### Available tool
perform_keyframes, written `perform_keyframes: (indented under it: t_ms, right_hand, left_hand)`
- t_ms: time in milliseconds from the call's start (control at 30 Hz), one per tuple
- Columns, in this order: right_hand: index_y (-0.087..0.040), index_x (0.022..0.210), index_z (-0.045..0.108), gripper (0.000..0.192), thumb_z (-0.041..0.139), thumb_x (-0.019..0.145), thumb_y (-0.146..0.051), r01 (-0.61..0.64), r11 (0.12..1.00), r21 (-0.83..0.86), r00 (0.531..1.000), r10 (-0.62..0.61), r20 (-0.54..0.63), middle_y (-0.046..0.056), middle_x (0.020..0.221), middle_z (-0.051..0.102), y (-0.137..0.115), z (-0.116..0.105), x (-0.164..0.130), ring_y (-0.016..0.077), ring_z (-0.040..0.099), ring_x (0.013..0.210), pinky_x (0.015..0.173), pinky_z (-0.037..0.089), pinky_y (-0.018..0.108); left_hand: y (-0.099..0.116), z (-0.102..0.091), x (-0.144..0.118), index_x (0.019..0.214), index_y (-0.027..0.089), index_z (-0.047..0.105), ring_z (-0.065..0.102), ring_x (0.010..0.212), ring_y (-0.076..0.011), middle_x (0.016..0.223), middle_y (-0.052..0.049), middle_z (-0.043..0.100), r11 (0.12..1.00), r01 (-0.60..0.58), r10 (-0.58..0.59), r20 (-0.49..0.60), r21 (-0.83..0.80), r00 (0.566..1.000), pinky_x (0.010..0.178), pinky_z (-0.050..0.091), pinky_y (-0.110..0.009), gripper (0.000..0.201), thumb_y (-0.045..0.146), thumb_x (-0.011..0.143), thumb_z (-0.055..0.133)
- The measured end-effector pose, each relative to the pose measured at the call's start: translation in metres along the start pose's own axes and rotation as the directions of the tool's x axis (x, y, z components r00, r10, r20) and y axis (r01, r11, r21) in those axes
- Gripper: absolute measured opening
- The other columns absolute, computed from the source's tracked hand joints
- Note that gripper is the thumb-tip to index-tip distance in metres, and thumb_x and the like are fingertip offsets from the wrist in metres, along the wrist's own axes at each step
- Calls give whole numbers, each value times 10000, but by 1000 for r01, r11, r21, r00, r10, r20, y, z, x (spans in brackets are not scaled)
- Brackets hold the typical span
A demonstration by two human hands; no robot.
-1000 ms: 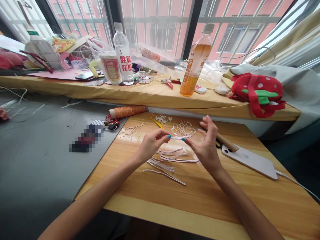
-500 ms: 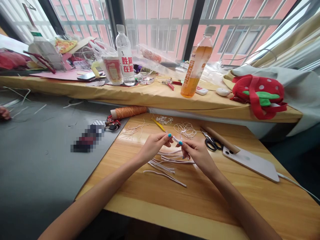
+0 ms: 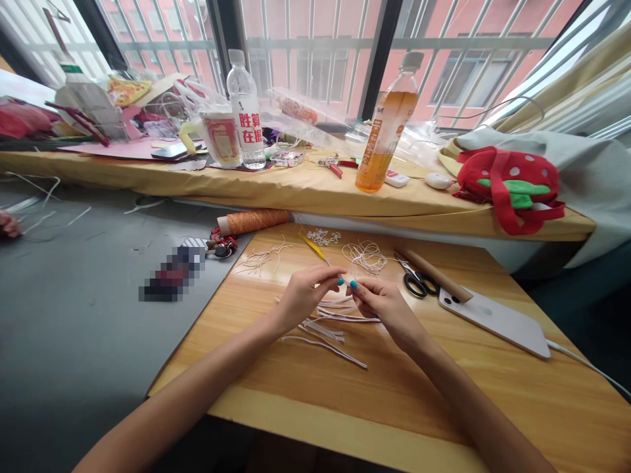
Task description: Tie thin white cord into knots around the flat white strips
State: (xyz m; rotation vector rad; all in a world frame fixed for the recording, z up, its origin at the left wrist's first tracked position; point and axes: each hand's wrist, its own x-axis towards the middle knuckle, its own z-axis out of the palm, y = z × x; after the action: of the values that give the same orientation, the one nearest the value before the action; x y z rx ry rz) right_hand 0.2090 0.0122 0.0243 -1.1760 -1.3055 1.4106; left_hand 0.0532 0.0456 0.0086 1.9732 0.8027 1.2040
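Observation:
Both of my hands meet over the middle of the wooden table (image 3: 444,394). My left hand (image 3: 303,297) and my right hand (image 3: 382,305) pinch the two ends of a short white strip (image 3: 346,282) between thumb and fingertips, which almost touch. Right below them lie several loose white strips (image 3: 335,322) on the tabletop. A coil of thin white cord (image 3: 365,255) sits just beyond my hands.
Black scissors (image 3: 419,282), a brown stick (image 3: 434,274) and a white phone (image 3: 495,318) with its cable lie to the right. An orange thread spool (image 3: 256,220) and a yellow tool (image 3: 313,246) lie at the far edge. Bottles (image 3: 245,108) and a strawberry bag (image 3: 510,187) crowd the sill.
My hands have come together: the right hand has closed from spread fingers into a pinch, and the white strip between them has been drawn in short.

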Motion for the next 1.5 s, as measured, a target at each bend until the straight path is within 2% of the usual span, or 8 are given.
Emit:
perform_keyframes:
  t_ms: [200,400,633,867,1000,1133,1333,1500]
  right_hand:
    - [-120,650,575,278,614,671,-395,-25,989,148,1000,23,19,-50,509,380,1,-2,-1,25,247,418,412,116,218]
    - [-116,661,601,248,596,709,-359,-170,931,322,983,137,123,-27,589,419,-3,-4,-1,17,199,436,408,127,201]
    - [-106,699,631,253,643,666,-356,-253,912,324,966,223,127,-28,561,408,1,-6,-2,23,241,448,409,134,192]
    - [-109,679,632,245,655,649,-351,-234,919,319,972,208,113,-38,526,414,3,-5,0,17,215,420,408,98,207]
    - [-115,681,638,247,658,640,-358,-225,924,308,974,206,93,-46,510,402,4,-4,1,18,197,412,409,100,214]
    - [-120,683,638,267,673,610,-375,-207,932,296,978,201,50,-58,493,378,3,-2,1,21,171,410,411,100,221]
    - [-121,656,614,291,663,606,-404,-173,952,252,985,173,21,-78,451,296,4,2,0,29,160,407,417,78,233]
    - [-124,601,588,328,643,602,-447,-90,980,177,995,97,-35,-75,437,290,7,4,1,33,174,402,424,77,239]
  left_hand:
    - [0,-1,-3,846,135,630,581,614,-93,697,-37,620,996,-53,55,-30,73,998,613,470,-199,170,168,789,473]
    - [0,-5,-2,843,144,628,578,637,-89,712,-37,620,974,-157,163,-20,163,986,613,465,-188,190,157,807,442]
    - [-2,-6,-3,835,140,625,575,668,-90,747,-50,625,939,-280,281,25,199,959,619,465,-184,201,128,808,426]
    - [-5,-4,-4,843,134,626,574,671,-91,752,-55,625,939,-276,275,35,205,961,620,461,-184,206,119,807,424]
    - [-3,-2,-5,861,151,629,576,687,-99,759,-50,627,966,-204,202,30,157,979,639,464,-203,210,153,812,425]
    - [-1,3,-5,867,141,628,580,684,-112,759,-53,621,999,-37,37,-15,-30,999,647,476,-228,174,186,786,481]
    - [2,6,-2,822,123,635,596,691,-130,767,-49,624,941,161,-168,3,-298,986,675,506,-262,157,222,737,549]
    - [3,6,-1,808,119,639,603,677,-131,753,-42,636,894,258,-269,21,-366,963,682,507,-266,158,226,710,576]
